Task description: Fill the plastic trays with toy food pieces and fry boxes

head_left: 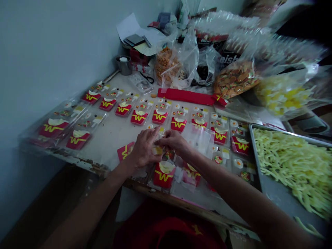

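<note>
Both hands meet over a transparent case (164,174) with a red fries-box shape and a yellow zigzag, lying near the table's front edge. My left hand (145,148) grips its upper end, thumb on the near side and fingers on the far side. My right hand (174,141) is closed in a pinch at the same end; what its fingertips hold is hidden. Left of them, a red piece (125,151) with a yellow zigzag is partly covered by my left hand. Under my right forearm lies another red-fronted case (191,173) beneath transparent film.
Rows of similar cases (139,116) cover the table (106,129). A metal tray (272,192) of pale fry-shaped pieces stands at right. Behind are a red strip (185,96), bags of small pieces (234,81), scissors (147,77) and a metal cup (124,65).
</note>
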`<state>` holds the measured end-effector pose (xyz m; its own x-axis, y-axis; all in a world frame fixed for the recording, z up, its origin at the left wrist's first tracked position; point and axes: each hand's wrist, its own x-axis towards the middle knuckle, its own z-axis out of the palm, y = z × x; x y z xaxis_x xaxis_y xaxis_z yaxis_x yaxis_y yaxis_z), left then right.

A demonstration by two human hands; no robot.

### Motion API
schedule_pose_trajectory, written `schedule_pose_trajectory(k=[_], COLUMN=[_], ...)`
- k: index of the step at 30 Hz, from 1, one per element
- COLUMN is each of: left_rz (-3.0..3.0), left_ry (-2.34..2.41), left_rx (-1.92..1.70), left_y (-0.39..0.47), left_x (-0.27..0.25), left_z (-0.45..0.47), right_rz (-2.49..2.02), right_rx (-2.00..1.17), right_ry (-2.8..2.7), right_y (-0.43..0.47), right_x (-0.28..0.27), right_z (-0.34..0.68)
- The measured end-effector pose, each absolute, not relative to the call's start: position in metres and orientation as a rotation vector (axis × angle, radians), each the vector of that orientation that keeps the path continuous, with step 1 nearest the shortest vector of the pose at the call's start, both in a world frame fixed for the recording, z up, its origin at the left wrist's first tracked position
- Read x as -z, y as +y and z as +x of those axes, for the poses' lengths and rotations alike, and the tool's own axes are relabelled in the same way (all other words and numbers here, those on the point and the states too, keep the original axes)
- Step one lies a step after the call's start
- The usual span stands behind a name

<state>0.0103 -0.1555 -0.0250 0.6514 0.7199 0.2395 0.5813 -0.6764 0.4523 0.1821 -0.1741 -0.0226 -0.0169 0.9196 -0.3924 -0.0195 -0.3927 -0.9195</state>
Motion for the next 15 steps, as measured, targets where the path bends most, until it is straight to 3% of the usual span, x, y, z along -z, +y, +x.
schedule_pose_trajectory(k=[8,15], left_rz=[2.584,2.586], left_ry=[1.051,1.258], left_rx=[-0.543,-0.268], left_y=[-0.152,-0.160], left_x=[0.005,-0.002], left_z=[-0.001,-0.036], right_rz=[-1.400,-1.262], right_rx=[-1.577,-1.965], right_ry=[-0.911,-0.715], right_y=[-0.172,-0.183], right_x=[0.019,0.011], right_z=[0.178,0.202])
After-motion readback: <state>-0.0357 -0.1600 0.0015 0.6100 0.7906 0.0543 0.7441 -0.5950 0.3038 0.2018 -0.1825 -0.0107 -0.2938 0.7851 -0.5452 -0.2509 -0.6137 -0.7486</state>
